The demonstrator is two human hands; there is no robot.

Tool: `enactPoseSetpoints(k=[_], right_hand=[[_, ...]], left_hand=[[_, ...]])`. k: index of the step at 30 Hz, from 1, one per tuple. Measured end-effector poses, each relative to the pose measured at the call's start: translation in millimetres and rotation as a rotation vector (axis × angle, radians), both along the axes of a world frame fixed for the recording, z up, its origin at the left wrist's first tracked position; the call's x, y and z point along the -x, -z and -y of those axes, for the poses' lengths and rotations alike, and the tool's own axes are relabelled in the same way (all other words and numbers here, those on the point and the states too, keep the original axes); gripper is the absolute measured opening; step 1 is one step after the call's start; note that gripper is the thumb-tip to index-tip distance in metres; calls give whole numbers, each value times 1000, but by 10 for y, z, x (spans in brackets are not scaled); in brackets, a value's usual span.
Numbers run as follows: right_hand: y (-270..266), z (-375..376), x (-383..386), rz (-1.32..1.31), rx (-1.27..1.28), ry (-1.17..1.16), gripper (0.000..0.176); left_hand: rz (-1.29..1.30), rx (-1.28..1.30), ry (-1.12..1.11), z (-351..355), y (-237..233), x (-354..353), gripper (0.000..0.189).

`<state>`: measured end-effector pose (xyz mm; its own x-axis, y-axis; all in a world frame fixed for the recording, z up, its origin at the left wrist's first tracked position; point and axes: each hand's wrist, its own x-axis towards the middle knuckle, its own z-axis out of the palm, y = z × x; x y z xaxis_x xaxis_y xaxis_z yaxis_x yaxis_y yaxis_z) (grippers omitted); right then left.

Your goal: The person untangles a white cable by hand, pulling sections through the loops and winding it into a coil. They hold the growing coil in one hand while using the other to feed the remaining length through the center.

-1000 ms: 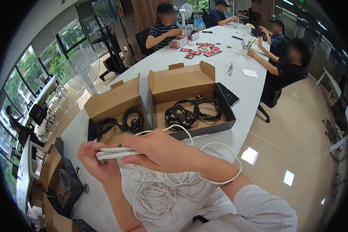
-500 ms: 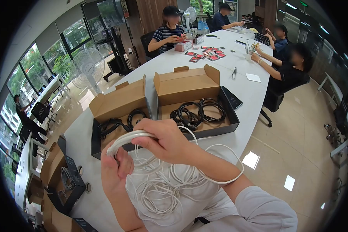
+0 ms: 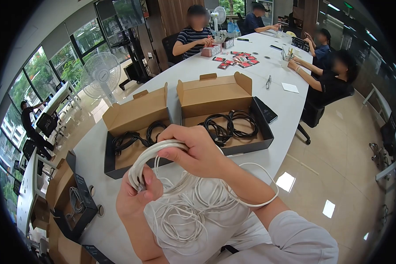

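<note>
Beyond the hands, two open cardboard boxes stand side by side on the white surface [image 3: 282,108]: the left box [image 3: 134,115] and the right box [image 3: 215,94], each with coiled black cables [image 3: 228,125] inside. A flat black case [image 3: 265,110] lies just right of the right box. A fan [image 3: 100,75] stands off the surface's far left edge, and other people sit at its far end.

The white cable [image 3: 150,155] arches in a bundle of loops between both hands. The left hand [image 3: 136,196] has its grip clamped on the near-left end. The right hand [image 3: 198,152] has its grip closed over the top of the arch. Loose strands hang below in a near tangle, one loop passing around the right forearm.
</note>
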<state>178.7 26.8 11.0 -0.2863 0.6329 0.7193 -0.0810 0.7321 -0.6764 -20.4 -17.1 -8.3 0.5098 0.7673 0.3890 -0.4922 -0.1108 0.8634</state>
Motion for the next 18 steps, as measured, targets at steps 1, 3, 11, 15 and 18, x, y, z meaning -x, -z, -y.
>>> enactPoseSetpoints(k=[1,3,11,15,18], right_hand=[[-13,-4,-25,1,-5,3,15],[-31,5,-53,-1,-9,2,14],[-47,18,-61,-8,20,3,15],[-9,6,-13,11,27,-3,20],[10,-1,3,10,19,-45,32]], left_hand=[[6,-21,12,3,12,-15,34],[29,-63,29,3,45,-41,28],[71,30,-93,103,16,-153,22],[80,116,-224,63,15,-103,19],[91,54,-361,79,0,-91,18]])
